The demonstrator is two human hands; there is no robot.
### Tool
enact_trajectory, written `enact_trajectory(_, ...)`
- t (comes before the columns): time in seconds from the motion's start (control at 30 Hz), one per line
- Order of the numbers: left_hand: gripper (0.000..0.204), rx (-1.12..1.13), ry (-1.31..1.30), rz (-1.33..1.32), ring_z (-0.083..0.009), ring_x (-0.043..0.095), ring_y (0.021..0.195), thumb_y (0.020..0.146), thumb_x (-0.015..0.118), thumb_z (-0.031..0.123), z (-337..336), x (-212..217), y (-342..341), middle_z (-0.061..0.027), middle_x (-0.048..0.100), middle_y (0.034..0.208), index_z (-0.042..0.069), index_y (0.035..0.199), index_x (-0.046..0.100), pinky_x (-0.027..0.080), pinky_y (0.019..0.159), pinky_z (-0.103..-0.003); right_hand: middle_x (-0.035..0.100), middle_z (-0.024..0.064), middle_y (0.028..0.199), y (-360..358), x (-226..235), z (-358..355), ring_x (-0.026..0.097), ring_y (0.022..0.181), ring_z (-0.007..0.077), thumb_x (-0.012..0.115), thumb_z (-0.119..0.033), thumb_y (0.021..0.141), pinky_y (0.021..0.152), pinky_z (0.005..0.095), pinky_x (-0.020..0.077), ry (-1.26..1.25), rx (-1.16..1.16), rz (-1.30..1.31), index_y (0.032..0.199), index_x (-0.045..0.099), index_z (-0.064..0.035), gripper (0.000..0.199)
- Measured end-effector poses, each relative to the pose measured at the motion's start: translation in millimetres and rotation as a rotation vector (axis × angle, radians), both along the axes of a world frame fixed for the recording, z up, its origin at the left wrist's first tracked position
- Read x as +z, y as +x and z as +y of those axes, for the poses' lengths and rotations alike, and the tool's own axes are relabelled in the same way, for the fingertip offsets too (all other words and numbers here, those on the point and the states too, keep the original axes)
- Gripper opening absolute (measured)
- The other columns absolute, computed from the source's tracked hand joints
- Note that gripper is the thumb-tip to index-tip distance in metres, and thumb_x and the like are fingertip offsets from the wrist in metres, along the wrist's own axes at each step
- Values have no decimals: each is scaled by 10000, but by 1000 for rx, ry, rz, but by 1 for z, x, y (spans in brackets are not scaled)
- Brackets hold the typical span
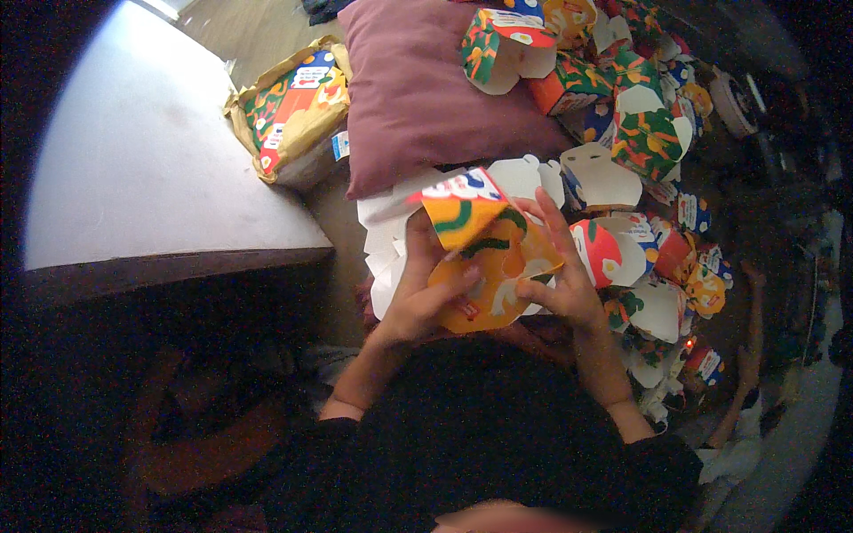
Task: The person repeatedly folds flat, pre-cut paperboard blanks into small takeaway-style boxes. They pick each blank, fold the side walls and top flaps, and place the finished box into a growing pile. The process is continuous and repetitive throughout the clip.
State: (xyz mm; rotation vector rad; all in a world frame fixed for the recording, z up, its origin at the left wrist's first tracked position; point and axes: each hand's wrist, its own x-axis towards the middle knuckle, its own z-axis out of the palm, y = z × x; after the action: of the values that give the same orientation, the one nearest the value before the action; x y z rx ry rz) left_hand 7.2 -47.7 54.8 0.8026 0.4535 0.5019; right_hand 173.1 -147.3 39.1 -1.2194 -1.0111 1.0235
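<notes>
Hands clamped on orange printed carton, its lower flaps hidden behind fingers

Home floor used for craft packing: maroon cushion at upper centre, white low table at left, folded colourful cartons heaped at right.

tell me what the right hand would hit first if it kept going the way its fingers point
The right hand points up and slightly left, fingers against the orange carton that both hands hold. Past that, it would likely meet the white folded carton flaps, then the purple cushion, though depth is hard to judge.
</notes>
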Motion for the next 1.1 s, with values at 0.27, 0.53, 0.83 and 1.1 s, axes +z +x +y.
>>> enact_trajectory(0.27, 339, -400, 191, 331, -133, 587, 842, 898, 471, 133, 8, 18, -9, -109, 574, 1019, -19, 1201, 480, 472, 761, -256, 511, 177, 1242, 21, 20, 12, 520, 1124, 342, 672, -146, 741, 967, 420, 407, 381, 18, -627, 1118, 616, -85, 386)
enact_trajectory(0.53, 609, -310, -309, -366, -221, 437, 1200, 876, 559, 297, -6, -12, 11, -130, 484, 1243, 16, 1350, 299, 384, 980, -355, 684, 106, 885, 27, 16, 7, 670, 824, 216, 626, -2, 773, 725, 306, 526, 128, -284, -584, 947, 671, -19, 180)
enact_trajectory(0.83, 529, -305, -241, 234, -208, 574, 1047, 806, 651, 62, 9, 15, 3, -125, 562, 1156, -2, 1268, 401, 472, 909, -349, 675, 126, 967, 34, 26, 7, 675, 788, 241, 615, -34, 728, 660, 313, 537, 374, -136, -923, 1034, 667, -58, 311)
enact_trajectory(1.1, 600, -324, -339, 120, -232, 615, 980, 747, 689, 28, 13, 21, -1, -144, 580, 1120, -9, 1267, 393, 515, 846, -352, 668, 120, 979, 45, 37, 11, 670, 761, 255, 630, -70, 705, 630, 329, 540, 435, 52, -796, 1022, 675, -103, 322)
